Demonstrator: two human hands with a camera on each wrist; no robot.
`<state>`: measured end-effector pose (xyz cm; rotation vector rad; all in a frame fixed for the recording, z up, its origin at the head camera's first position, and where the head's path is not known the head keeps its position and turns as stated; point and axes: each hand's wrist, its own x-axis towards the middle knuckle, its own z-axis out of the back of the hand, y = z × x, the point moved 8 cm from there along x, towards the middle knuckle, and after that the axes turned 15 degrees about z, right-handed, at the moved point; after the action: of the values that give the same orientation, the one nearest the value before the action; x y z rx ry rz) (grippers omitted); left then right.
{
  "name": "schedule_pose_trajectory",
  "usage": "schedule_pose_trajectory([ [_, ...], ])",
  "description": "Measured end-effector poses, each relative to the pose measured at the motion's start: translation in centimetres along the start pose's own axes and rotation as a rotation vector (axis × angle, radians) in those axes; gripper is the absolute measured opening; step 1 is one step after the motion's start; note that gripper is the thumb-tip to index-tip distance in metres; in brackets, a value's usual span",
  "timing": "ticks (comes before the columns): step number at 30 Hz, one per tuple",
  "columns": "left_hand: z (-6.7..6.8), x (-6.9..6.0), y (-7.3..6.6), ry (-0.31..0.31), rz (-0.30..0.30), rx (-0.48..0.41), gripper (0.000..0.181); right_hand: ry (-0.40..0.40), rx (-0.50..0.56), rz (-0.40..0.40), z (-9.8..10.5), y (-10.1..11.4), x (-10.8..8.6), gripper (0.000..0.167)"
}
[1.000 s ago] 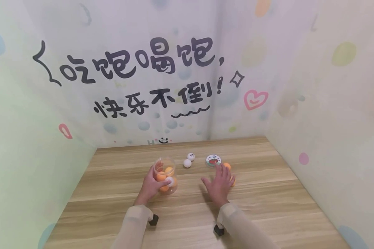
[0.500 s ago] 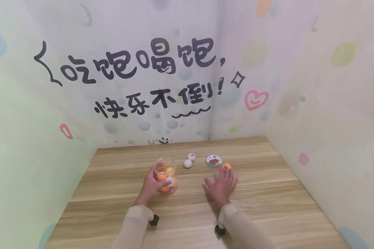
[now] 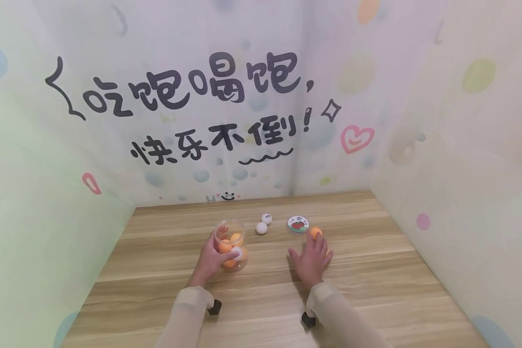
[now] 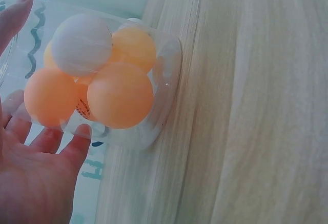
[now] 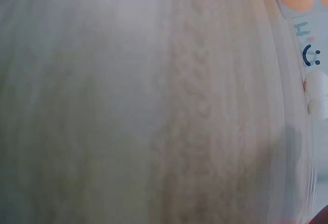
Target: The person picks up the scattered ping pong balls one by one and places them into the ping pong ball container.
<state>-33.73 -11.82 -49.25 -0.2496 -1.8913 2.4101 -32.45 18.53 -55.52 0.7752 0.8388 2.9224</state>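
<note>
My left hand grips a clear plastic jar, thumb on the near side and fingers around the back. In the left wrist view the jar holds several orange ping-pong balls and a white ping-pong ball. The jar's top is uncovered. My right hand hovers low over the table with its fingers spread. An orange ping-pong ball sits just beyond its fingertips. Another orange bit shows beside its fingers, mostly hidden by them. Only a fingertip of this hand enters the right wrist view.
Two white ping-pong balls lie together between the hands, farther back. A round lid with a red picture lies flat to their right. The wooden table meets printed walls at the back and both sides.
My right hand has shifted slightly right and now covers most of the nearer orange ping-pong ball. The left hand and the jar stay in place.
</note>
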Motion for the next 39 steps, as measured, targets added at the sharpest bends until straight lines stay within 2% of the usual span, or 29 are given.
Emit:
schedule_pose_trajectory([
  [14,0.0,0.0,0.1,-0.006,0.001,0.006,0.089,0.072,0.063,-0.064,-0.8,-0.4,-0.3,0.078],
  [28,0.1,0.0,0.2,-0.013,0.008,0.005,0.088,0.117,0.080,-0.031,-1.3,0.0,-0.5,0.073],
  [35,0.1,-0.1,0.1,-0.017,0.013,0.002,0.086,0.079,0.137,-0.002,-1.3,-0.1,-0.5,0.070],
  [39,0.0,-0.1,0.1,-0.014,0.017,0.007,0.087,0.101,0.149,-0.014,-1.4,-0.2,-0.6,0.069],
])
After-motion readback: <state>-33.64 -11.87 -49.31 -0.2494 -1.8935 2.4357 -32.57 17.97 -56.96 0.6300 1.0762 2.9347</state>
